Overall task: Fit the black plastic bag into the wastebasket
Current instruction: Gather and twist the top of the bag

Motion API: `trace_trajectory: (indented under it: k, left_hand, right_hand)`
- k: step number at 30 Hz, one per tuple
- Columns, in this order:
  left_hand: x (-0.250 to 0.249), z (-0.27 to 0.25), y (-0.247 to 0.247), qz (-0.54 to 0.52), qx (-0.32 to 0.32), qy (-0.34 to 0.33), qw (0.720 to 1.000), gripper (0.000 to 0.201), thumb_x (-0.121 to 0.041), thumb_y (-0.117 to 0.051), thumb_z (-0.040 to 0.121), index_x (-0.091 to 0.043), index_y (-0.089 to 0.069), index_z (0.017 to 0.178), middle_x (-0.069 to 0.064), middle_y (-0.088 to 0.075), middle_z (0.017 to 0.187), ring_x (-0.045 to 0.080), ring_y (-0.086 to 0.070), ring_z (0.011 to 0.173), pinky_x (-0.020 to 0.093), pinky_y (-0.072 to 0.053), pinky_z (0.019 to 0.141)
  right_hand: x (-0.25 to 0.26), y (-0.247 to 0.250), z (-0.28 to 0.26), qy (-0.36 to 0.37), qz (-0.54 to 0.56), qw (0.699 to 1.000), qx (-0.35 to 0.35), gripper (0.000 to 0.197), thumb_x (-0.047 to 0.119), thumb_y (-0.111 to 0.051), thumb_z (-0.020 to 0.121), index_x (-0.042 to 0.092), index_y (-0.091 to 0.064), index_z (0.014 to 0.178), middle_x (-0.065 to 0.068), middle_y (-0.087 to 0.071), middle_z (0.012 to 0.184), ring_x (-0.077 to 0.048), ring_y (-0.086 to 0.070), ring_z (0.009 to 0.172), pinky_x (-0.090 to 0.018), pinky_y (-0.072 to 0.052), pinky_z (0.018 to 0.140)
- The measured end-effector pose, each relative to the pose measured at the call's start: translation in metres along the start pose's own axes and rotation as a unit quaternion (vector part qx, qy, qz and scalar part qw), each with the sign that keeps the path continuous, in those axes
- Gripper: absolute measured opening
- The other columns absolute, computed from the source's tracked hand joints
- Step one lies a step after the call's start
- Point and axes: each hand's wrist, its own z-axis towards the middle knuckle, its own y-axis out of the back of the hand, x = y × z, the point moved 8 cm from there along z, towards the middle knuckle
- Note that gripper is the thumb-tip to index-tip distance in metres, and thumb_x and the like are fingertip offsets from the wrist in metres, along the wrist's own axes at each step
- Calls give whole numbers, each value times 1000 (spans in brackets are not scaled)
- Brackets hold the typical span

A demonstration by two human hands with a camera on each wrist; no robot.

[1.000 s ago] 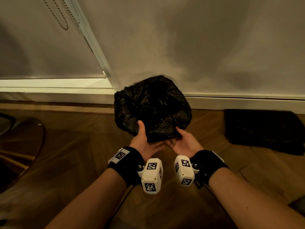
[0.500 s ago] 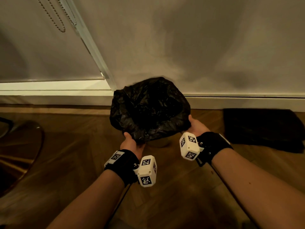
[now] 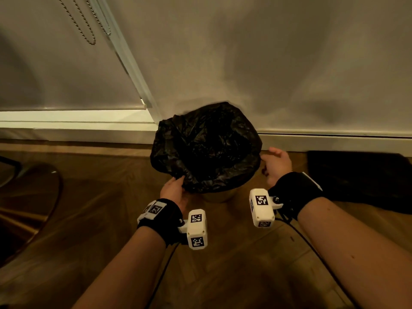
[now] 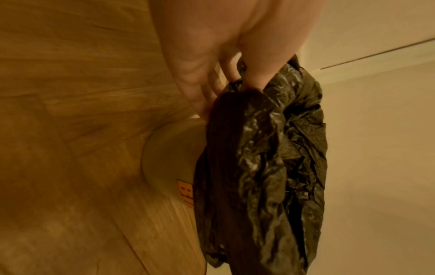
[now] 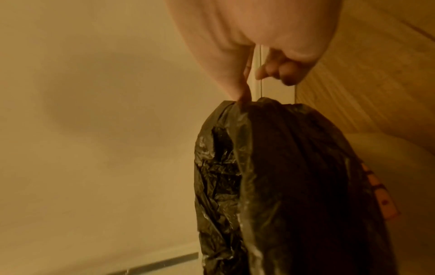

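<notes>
A crumpled black plastic bag (image 3: 207,150) lies spread over the mouth of a pale wastebasket (image 3: 215,196) that stands on the wood floor against the wall. Only the basket's lower wall shows under the bag. My left hand (image 3: 175,188) pinches the bag's near-left edge; the left wrist view shows its fingertips (image 4: 247,80) gripping the bag (image 4: 270,167) just above the basket's wall (image 4: 172,154). My right hand (image 3: 276,161) is at the bag's right edge. In the right wrist view its thumb (image 5: 242,96) and a finger behind it meet on the bag's rim (image 5: 270,167), with the other fingers curled.
The wall and its white skirting board (image 3: 334,141) run right behind the basket. A flat dark object (image 3: 361,181) lies on the floor to the right. A curved glossy piece of furniture (image 3: 29,197) stands at the left. A blind chain (image 3: 84,23) hangs at the top left.
Both hands have moved apart from the bag's near edge, the left to the near-left rim and the right to the right rim. The bag is spread wider, and the basket's pale wall now shows below it.
</notes>
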Motion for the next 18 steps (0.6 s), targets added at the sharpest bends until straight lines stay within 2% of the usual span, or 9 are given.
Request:
trace_trajectory:
  k: [2,4,5,7,8,10,12,14,18]
  left_hand:
    - [-10,7,12,30,-60,-50,996,34,-9,-56,91,-15,-53,124,14,-61,122,27,-62,103,39,-55,80]
    - [-19,8,15,9,-82,-69,994,25,-14,-54,92,-24,-53,114,10,-59,123,27,-60,107,43,-54,88]
    - [-22,7,11,-8,-60,-64,996,26,-23,-56,91,-25,-54,117,9,-59,126,27,-60,111,44,-52,92]
    - [-22,1,-3,-18,-1,-49,999,49,-41,-66,83,-20,-54,125,6,-62,125,26,-61,111,43,-54,90]
    - [-21,-3,-9,-6,23,-50,998,60,-41,-72,79,-19,-51,131,5,-63,123,25,-62,109,42,-55,87]
    - [-20,-9,-16,41,34,-72,996,56,-23,-72,82,-19,-49,133,6,-62,123,22,-63,105,36,-58,77]
    - [-18,-12,-14,56,21,-77,995,50,-14,-68,85,-19,-51,133,7,-62,123,21,-63,103,31,-57,70]
    - [-14,-12,-12,42,14,-66,997,49,-16,-69,84,-19,-52,131,8,-63,122,23,-64,104,32,-57,75]
    - [-9,-15,-15,39,14,-52,998,55,-18,-75,78,-18,-54,128,10,-64,122,26,-65,106,34,-57,74]
  right_hand:
    - [8,-1,-1,48,5,999,7,29,5,-54,91,13,-57,118,-6,-58,85,-12,-49,59,-19,-41,42]
    - [10,-13,-10,38,36,997,56,30,19,-53,93,8,-57,121,-9,-62,87,-14,-55,61,-23,-46,49]
    - [9,-21,-15,32,37,995,84,35,26,-56,92,8,-55,123,-11,-64,95,-17,-61,69,-26,-50,55]
    - [7,-32,-20,35,-15,992,117,47,30,-67,86,10,-53,125,-11,-66,111,-25,-66,91,-32,-54,66]
    - [7,-36,-22,36,-41,990,127,48,25,-70,84,9,-53,126,-11,-66,113,-26,-67,95,-32,-55,69]
    - [9,-39,-22,28,-51,990,127,47,17,-69,84,4,-55,127,-12,-67,113,-25,-67,93,-31,-54,69]
    - [7,-37,-23,-9,-17,993,117,50,29,-69,84,6,-57,126,-9,-66,113,-23,-65,92,-31,-52,68]
    - [-2,-33,-29,-76,29,990,117,51,48,-64,84,15,-57,121,-5,-64,110,-23,-61,96,-32,-49,67]
    - [-23,-31,-41,-176,64,976,108,44,56,-40,95,22,-52,120,-7,-54,96,-23,-51,83,-33,-41,59]
